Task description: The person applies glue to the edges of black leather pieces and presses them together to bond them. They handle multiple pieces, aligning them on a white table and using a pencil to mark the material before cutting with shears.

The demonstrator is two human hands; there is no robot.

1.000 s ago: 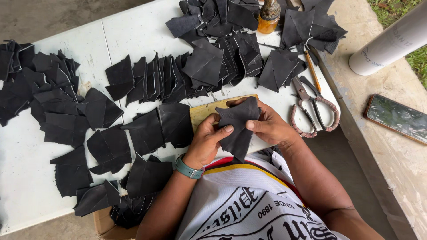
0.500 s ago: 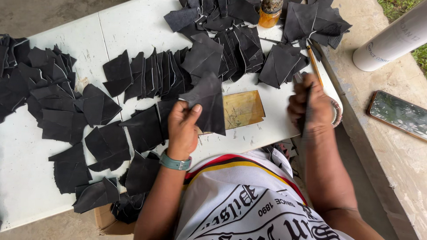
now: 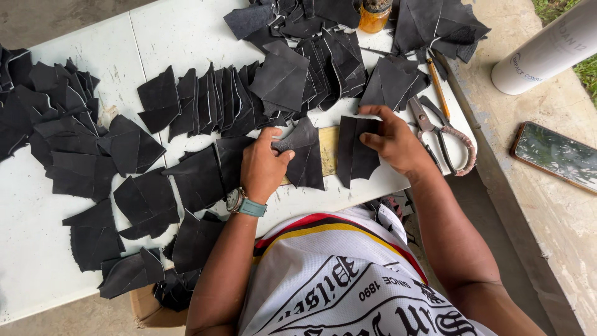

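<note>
Now the right hand (image 3: 398,144) has come back from the scissors (image 3: 444,138) to pinch a second dark piece (image 3: 356,150), while the left hand's (image 3: 264,165) fingers hold another piece (image 3: 305,155) on the white surface (image 3: 186,37).

head cam | looks steeply down from above | close over white table (image 3: 93,261) | single view

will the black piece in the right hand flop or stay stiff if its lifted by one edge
The black piece under the right hand lies flat with crisp cut edges, so it probably bends rather than droops. It looks thin, so likely light. Its matte surface suggests little slipping.
</note>
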